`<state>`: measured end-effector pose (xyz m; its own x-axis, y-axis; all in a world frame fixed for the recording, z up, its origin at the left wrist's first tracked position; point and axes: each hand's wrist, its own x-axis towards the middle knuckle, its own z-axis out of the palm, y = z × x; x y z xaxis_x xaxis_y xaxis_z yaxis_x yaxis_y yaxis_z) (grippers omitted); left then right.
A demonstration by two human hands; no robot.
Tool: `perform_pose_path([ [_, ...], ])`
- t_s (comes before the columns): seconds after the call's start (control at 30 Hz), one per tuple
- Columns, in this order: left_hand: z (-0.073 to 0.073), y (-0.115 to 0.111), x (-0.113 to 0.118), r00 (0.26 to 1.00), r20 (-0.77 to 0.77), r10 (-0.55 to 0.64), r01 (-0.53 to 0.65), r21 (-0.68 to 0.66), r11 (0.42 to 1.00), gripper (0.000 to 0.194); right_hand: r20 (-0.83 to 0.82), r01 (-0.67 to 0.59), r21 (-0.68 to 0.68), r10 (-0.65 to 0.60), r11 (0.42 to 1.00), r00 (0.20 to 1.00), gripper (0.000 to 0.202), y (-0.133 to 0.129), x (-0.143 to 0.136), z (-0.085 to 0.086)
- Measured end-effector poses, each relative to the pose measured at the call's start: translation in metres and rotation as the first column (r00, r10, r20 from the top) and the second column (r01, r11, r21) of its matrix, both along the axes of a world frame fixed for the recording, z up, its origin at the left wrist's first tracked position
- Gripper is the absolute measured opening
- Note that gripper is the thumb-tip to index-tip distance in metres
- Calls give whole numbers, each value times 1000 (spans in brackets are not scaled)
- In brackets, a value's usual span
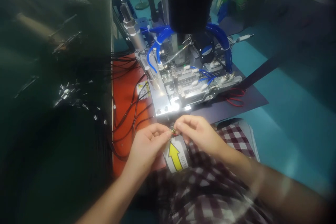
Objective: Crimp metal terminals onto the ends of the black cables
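Beyond one yellow arrow (175,155): two hands (149,141) (201,134), fingertips pinched on thin wires (173,131), count unclear.

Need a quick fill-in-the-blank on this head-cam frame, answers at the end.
1. The left hand and right hand, with thin wires showing between them, are ____, not gloved.
2. The arrow on the white label is ____.
3. The thick tubes arching behind the metal fixture are ____.

Answers: bare; yellow; blue.
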<state>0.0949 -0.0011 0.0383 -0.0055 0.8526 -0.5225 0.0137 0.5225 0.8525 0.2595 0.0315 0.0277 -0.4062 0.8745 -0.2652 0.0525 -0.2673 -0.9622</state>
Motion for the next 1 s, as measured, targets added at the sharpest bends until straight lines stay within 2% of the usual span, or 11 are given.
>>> perform_pose_path([
  [0.23,2,4,1,1000,-20,-25,25,2,1000,26,36,72,1,-72,997,997,13,-4,-3,-5],
  [0.47,3,4,-1,988,-126,-88,97,73,993,23,31,25,64,-27,998,999,13,-3,-4,-11],
  [0.57,4,4,-3,974,-204,-97,120,104,987,21,27,44,-7,-43,999,999,16,-1,-2,-11],
  [0.67,0,4,-6,927,-359,-113,190,186,964,14,21,42,-97,-40,994,999,19,3,-1,-13],
  [0.73,-5,4,-8,852,-516,-89,286,317,904,11,24,51,-100,-49,994,998,20,6,0,-15],
  [0.8,-11,4,-10,754,-656,-24,407,439,801,12,27,65,-100,-63,993,998,20,8,1,-18],
  [0.87,-18,3,-13,680,-732,30,513,505,694,15,32,66,-129,-62,990,998,22,9,0,-21],
  [0.93,-24,3,-16,653,-756,50,576,539,614,17,37,67,-161,-62,985,997,22,9,-1,-23],
  [1.0,-27,3,-18,647,-761,46,606,550,575,19,34,76,-173,-72,982,997,23,8,-2,-25],
])
